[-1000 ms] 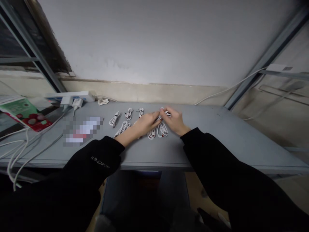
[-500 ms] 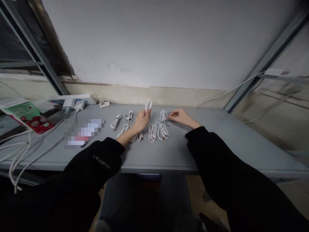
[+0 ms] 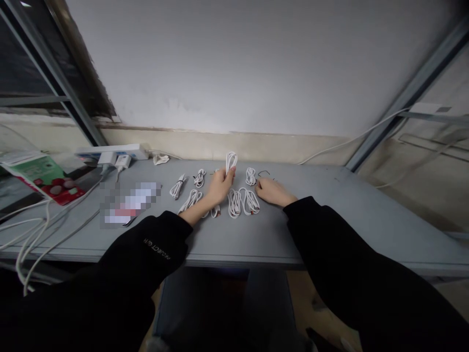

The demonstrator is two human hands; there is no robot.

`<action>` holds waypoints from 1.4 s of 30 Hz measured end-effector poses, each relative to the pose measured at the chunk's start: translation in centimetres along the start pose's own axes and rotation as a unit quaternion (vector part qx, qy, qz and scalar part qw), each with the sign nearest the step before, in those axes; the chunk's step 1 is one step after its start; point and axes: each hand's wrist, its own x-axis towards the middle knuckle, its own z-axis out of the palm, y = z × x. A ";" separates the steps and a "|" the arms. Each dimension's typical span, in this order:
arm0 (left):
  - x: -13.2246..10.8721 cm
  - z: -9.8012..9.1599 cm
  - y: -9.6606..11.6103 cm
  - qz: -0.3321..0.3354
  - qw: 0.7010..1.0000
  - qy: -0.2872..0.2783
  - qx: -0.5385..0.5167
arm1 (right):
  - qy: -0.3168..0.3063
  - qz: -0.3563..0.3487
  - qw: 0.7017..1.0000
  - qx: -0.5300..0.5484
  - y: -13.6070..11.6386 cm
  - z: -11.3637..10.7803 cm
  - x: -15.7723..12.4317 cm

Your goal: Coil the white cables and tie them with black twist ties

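Observation:
My left hand (image 3: pixel 220 187) is shut on a small coiled white cable (image 3: pixel 230 162), which stands up from my fingers above the grey table (image 3: pixel 234 244). My right hand (image 3: pixel 273 192) rests on the tabletop with nothing visible in it. Its fingertips are close to a coiled white cable (image 3: pixel 251 176) and just below a thin black wire tie (image 3: pixel 263 172). Two looser white cable bundles (image 3: pixel 235 203) (image 3: pixel 251 201) lie directly in front of the gap between my hands. Part of another cable (image 3: pixel 215 211) is partly hidden by my left wrist.
Several more bound white cables (image 3: pixel 178 187) lie to the left. Behind them are a power strip (image 3: pixel 112 151) with white chargers and a small white item (image 3: pixel 161 159). A pixelated object (image 3: pixel 130 204) and a green-and-red package (image 3: pixel 44 176) lie farther left. White leads trail off the left table edge.
My hands have separated from the bundle they shared. My left hand has lifted a white coil upright, and my right hand has moved rightward. A black wire tie now shows beside my right hand.

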 end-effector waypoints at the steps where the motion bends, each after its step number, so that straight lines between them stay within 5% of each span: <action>1: 0.1 0.0 -0.1 -0.003 1.000 -0.001 -0.004 | -0.005 0.004 1.000 -0.002 -0.1 -0.1 -0.1; 9: 0.2 -0.1 -0.4 0.012 1.000 0.001 0.007 | 0.044 0.005 0.998 -0.041 -0.1 0.8 -0.4; 16: 0.1 -0.1 -0.3 0.023 0.999 -0.009 0.038 | -0.033 0.018 0.992 -0.121 -1.0 0.3 -0.8; 21: 0.1 -0.2 -0.4 0.027 0.998 -0.014 0.046 | -0.030 0.024 0.994 -0.103 -1.6 -0.3 -1.1; 25: 0.2 -0.2 -0.3 0.024 0.999 -0.012 0.042 | 0.045 0.043 0.996 -0.069 -1.5 -0.5 -1.0; 28: 0.2 -0.3 -0.4 0.023 0.999 -0.013 0.040 | 0.159 0.047 0.986 -0.015 -1.0 -0.3 -0.6; 33: 0.2 -0.2 -0.2 0.027 0.998 -0.016 0.050 | 0.387 -0.101 0.902 0.161 -0.5 0.8 0.0; 36: 0.1 -0.2 -0.1 0.034 0.996 -0.030 0.083 | 0.416 -0.208 0.851 0.245 -0.8 1.2 -0.2; 42: 0.0 -0.1 -0.5 0.084 0.987 -0.099 0.089 | 0.412 -0.278 0.822 0.278 -1.7 1.2 -0.8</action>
